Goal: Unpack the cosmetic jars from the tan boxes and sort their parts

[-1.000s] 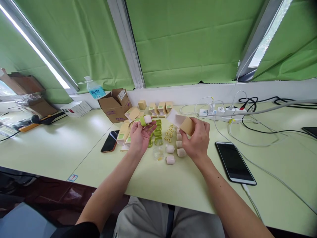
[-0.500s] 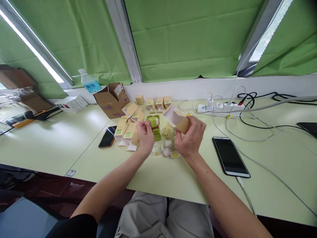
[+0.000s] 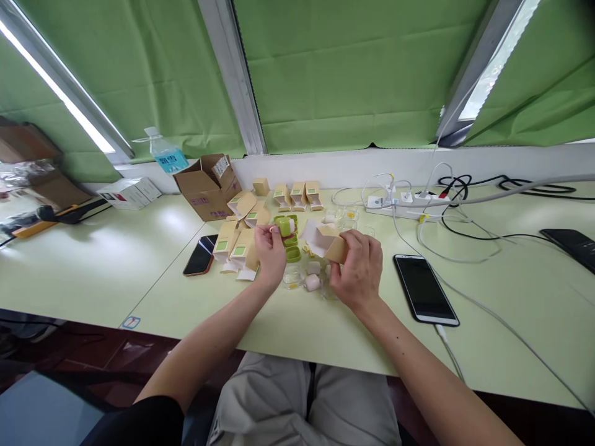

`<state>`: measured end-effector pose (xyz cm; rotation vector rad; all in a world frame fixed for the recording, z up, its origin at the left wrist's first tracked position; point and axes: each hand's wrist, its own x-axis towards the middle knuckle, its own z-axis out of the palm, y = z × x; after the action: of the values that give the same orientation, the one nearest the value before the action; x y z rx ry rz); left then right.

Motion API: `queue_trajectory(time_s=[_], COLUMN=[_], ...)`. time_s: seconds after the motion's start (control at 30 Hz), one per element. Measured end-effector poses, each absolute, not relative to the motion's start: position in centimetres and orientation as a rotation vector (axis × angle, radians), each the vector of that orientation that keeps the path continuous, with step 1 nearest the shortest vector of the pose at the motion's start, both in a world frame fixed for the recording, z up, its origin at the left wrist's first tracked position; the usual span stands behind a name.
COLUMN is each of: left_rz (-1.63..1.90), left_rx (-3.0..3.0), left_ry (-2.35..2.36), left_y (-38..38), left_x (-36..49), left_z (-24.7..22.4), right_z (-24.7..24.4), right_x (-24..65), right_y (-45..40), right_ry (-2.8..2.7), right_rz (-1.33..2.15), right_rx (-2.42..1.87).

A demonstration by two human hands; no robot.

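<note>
My left hand (image 3: 272, 255) pinches a small green case with a white end (image 3: 285, 227) at its strap side. In my right hand (image 3: 359, 266) is a small cardboard box (image 3: 337, 248), its white-lined flaps open and facing left toward the green case. More green cases (image 3: 292, 254) lie on the table just behind and below the left hand's case. Yellow strap loops (image 3: 308, 250) are partly hidden behind the box. Nearer to me, between both hands, are small white pieces (image 3: 313, 283) and clear plastic shells (image 3: 292, 277).
Several opened small boxes (image 3: 245, 249) stand left of my left hand, beside a phone (image 3: 201, 255). More small boxes (image 3: 298, 196) line the back, near a larger carton (image 3: 207, 191). On the right are a charging phone (image 3: 425, 289), a power strip (image 3: 409, 206) and loose cables.
My right hand has lowered the box and brought it slightly left, tilting its open end. The left hand still holds the green case, only slightly shifted. The view has moved a little.
</note>
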<state>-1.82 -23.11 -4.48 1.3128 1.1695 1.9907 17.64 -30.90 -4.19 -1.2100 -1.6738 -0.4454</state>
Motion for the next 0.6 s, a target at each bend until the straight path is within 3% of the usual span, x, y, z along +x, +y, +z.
queue_trajectory(time_s=[0.33, 0.6], left_rz=[1.957, 1.931], left_rx=[1.196, 1.121], left_ry=[1.025, 0.897], left_y=[-23.0, -23.0], left_x=[-1.8, -2.8], left_z=[-4.1, -2.5], right_z=[-2.0, -0.4], right_x=[20.1, 18.9], right_y=[-31.9, -29.8], right_ry=[-1.35, -1.496], right_rz=[-0.121, 0.235], right_rx=[-1.32, -1.589])
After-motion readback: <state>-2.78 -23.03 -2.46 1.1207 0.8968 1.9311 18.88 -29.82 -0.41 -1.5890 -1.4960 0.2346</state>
